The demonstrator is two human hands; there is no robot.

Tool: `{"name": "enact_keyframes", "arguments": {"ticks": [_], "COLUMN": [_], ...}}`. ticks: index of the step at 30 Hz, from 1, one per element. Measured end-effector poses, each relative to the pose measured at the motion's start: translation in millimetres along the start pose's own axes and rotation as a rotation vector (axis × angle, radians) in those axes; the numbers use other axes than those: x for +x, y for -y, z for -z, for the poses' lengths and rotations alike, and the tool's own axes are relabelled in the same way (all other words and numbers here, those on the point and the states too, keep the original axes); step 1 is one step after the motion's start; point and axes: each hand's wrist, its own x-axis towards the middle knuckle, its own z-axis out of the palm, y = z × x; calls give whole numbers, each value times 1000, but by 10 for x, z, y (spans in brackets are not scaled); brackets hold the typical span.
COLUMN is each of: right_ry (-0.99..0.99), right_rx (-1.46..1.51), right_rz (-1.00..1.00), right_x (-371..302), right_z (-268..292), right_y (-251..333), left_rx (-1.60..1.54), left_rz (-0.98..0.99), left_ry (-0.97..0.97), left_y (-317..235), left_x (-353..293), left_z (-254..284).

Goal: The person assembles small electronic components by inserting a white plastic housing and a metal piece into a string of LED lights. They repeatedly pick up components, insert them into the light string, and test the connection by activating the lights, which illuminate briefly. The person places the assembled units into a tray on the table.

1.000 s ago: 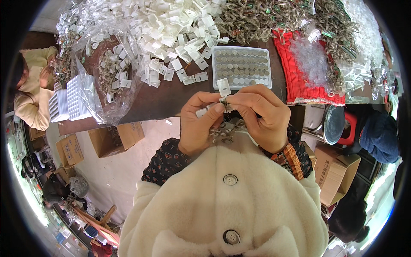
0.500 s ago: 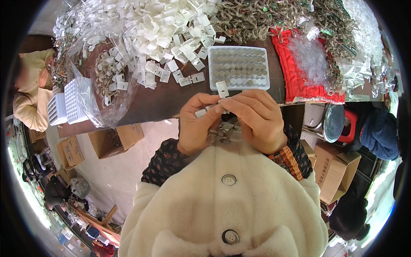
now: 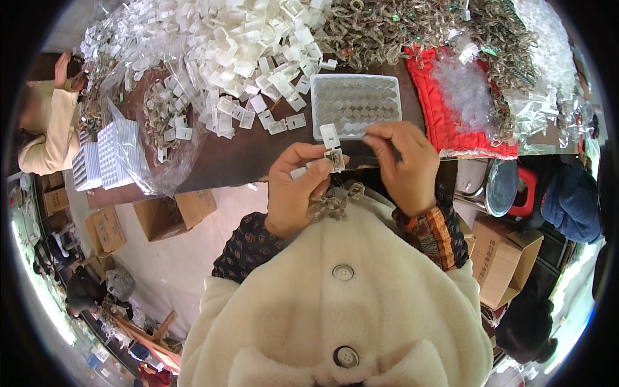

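Observation:
My left hand (image 3: 293,184) pinches a small white plastic case (image 3: 330,137) with its lid swung up. Inside its lower half a small component (image 3: 334,158) shows, and a bundle of thin clear-coated wire (image 3: 338,200) hangs beneath. Another white piece (image 3: 298,173) pokes out between the fingers of that hand. To the right, my right hand (image 3: 407,164) is raised at the near edge of a white tray (image 3: 356,79) holding rows of round, coin-like silver discs (image 3: 356,103). Its thumb and forefinger are pinched; whatever is between them is too small to make out.
A large heap of white cases (image 3: 238,51) covers the table's far left, beside piled wire bundles (image 3: 380,29). A red cloth (image 3: 425,97) lies right. Stacked white trays (image 3: 119,151) and a clear bag (image 3: 184,138) stand left. Another person (image 3: 55,122) sits at the left end.
My right hand has left the case and moved right, toward the tray. The case's inside and the hanging wire now show. The other person's hand has risen.

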Motion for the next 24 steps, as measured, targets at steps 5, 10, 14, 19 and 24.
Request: {"name": "enact_keyframes", "arguments": {"ticks": [5, 10, 14, 19, 24], "right_ry": [11, 65, 105, 20, 30], "right_rx": [140, 271, 338, 372, 422], "right_rz": [154, 84, 85, 172, 85], "right_x": [-23, -1, -24, -51, -36], "right_z": [-40, -72, -67, -68, 11], "right_y": [244, 257, 249, 318, 448], "left_rx": [202, -16, -62, -54, -115], "left_rz": [17, 7, 22, 41, 24], "left_ry": [-79, -56, -64, -79, -37], "left_y": [-25, 19, 31, -69, -142], "left_x": [-26, 5, -19, -68, -70], "left_z": [1, 16, 54, 12, -105]}}
